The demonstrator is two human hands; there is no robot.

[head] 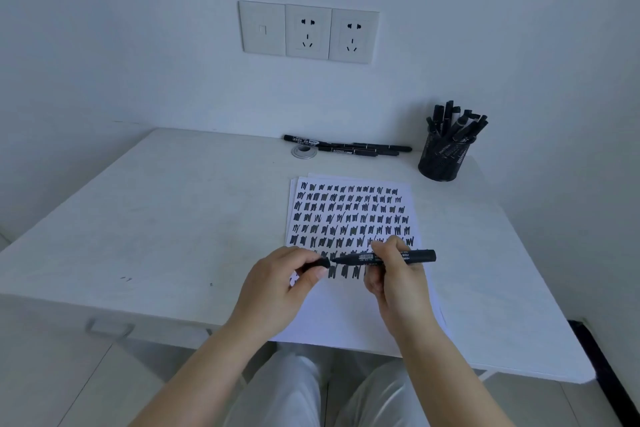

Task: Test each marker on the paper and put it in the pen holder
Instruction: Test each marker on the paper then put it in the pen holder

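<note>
Marker [388, 257]: level, long axis left-right, tip toward cap [317, 264]; right hand [391, 274] grips barrel mid-length above paper [349, 218]; left hand [277, 284] pinches cap just off tip; pen holder [443, 159] well beyond.

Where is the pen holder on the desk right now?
In the head view, the pen holder stands at the desk's far right corner near the wall, beyond the paper and right of the loose markers.

The paper [353, 218] lies on the desk [156, 218]. Behind it lie loose markers [346, 146]. The pen holder [445, 158] stands right of them.
</note>
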